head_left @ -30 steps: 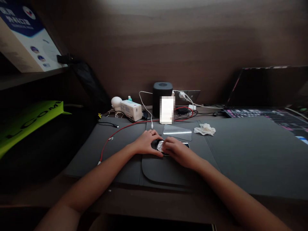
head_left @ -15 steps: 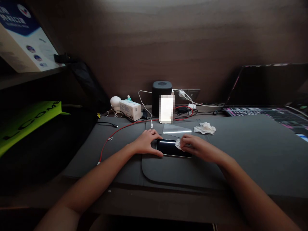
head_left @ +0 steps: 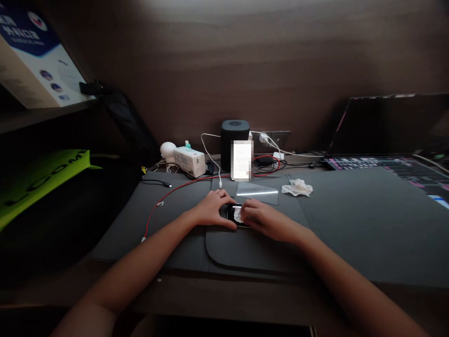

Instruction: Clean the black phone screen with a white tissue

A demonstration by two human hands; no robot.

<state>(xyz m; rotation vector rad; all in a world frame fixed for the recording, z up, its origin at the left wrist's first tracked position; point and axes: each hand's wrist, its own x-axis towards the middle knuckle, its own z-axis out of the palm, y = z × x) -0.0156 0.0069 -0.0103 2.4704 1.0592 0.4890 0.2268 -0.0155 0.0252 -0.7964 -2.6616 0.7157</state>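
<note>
A black-screened phone [head_left: 231, 214] lies flat on the grey mat [head_left: 351, 224], its long side running left to right. My left hand [head_left: 212, 208] grips its left end, thumb on the near edge and fingers on the far edge. Pinched in the fingers of my right hand [head_left: 262, 217] is a crumpled white tissue [head_left: 238, 215], pressed to the screen near the left end. My right hand hides the phone's right part. Just beyond the phone rests a clear glass screen protector [head_left: 257, 193]. A second crumpled tissue [head_left: 297, 188] sits to its right.
Behind stand a dark speaker [head_left: 227, 133], a blurred-out bright screen [head_left: 242, 161] and a white box [head_left: 189, 161]. A red cable [head_left: 164, 194] curves over the mat's left side. An open laptop [head_left: 389, 126] is at the back right, a green printed item [head_left: 45, 175] at left.
My right hand has slid left along the phone with the tissue, from the right part of the screen to its left part. My left hand keeps its hold.
</note>
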